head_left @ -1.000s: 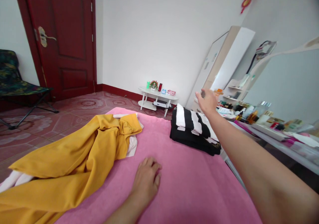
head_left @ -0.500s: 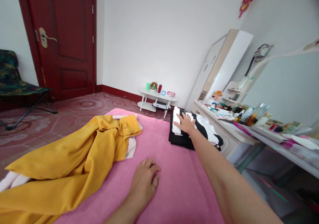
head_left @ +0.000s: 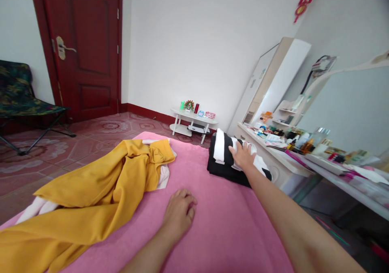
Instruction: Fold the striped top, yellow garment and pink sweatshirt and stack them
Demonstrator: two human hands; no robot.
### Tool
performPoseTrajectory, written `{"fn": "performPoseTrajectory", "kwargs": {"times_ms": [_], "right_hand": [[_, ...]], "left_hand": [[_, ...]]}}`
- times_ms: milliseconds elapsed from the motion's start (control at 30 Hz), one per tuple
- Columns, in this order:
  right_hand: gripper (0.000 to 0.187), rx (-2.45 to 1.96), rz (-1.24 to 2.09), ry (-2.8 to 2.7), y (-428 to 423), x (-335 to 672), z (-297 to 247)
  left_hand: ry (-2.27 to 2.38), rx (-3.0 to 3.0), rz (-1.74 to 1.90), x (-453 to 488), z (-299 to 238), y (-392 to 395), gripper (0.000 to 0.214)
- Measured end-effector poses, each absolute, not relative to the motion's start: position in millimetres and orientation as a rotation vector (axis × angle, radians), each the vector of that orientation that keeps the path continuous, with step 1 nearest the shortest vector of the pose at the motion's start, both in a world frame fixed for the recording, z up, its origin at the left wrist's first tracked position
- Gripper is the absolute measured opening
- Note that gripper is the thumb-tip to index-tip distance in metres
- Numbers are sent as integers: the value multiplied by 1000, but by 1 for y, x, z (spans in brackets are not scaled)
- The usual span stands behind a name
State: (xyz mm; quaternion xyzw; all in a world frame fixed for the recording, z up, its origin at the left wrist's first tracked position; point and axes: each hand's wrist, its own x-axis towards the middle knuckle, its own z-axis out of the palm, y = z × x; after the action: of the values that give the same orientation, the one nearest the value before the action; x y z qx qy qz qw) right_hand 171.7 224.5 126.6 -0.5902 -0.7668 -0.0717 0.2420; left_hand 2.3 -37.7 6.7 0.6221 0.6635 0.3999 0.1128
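Observation:
My right hand [head_left: 244, 156] rests on a folded black-and-white striped garment [head_left: 219, 147], its fingers spread and touching the top. Under that garment lies a folded black cloth [head_left: 225, 171] at the right edge of the pink bed cover [head_left: 219, 228]. Near the middle of the cover, my left hand [head_left: 180, 210] lies palm down, fingers slightly bent and nothing visible in it. To its left, a mustard-yellow garment [head_left: 121, 188] is laid out in loose folds. Pale pink cloth [head_left: 164, 176] shows from beneath the yellow one.
A dressing table [head_left: 282, 155] crowded with bottles and jars runs along the right, beside the bed. Beyond the bed stands a small white table [head_left: 194, 117] with a plant and cups. A camouflage folding chair [head_left: 27, 99] is by the red door [head_left: 88, 54].
My right hand has slid to the right across the striped garment, uncovering its white left end. The left hand stays nearly in place. The view has shifted slightly.

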Motion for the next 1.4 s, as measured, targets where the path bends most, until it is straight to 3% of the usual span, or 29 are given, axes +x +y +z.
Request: {"fn": "performPoseTrajectory", "kwargs": {"times_ms": [67,167,333,500,633,833,1033,1267,1400], "right_hand": [[59,-1357,-345,-2092,183,157,111],[52,-1060,-200,-2437,108,143,60],[55,-1250,135,-2722,21,142,-10],[56,-1263,88,-2654,-7,144,-8],[55,-1175,109,-2620,-8,147,-3],[51,-1086,192,-2556,0,153,-7],[51,-1062,208,-2550,2,154,-11],[50,-1065,235,-2558,2,155,-10],[48,-1052,274,-2536,1,156,-9]], "left_hand": [[1940,1822,1184,1,7,-38,20],[1940,1813,1213,0,7,-39,22],[1946,1808,1256,-3,7,-41,24],[1922,1846,1166,-3,6,-44,21],[1934,1865,1128,-17,35,-52,23],[2634,1617,1482,-81,109,-83,31],[2976,1191,989,-128,90,-91,65],[2946,1258,845,-136,76,-87,30],[2848,1250,1037,-143,86,-91,22]]}}
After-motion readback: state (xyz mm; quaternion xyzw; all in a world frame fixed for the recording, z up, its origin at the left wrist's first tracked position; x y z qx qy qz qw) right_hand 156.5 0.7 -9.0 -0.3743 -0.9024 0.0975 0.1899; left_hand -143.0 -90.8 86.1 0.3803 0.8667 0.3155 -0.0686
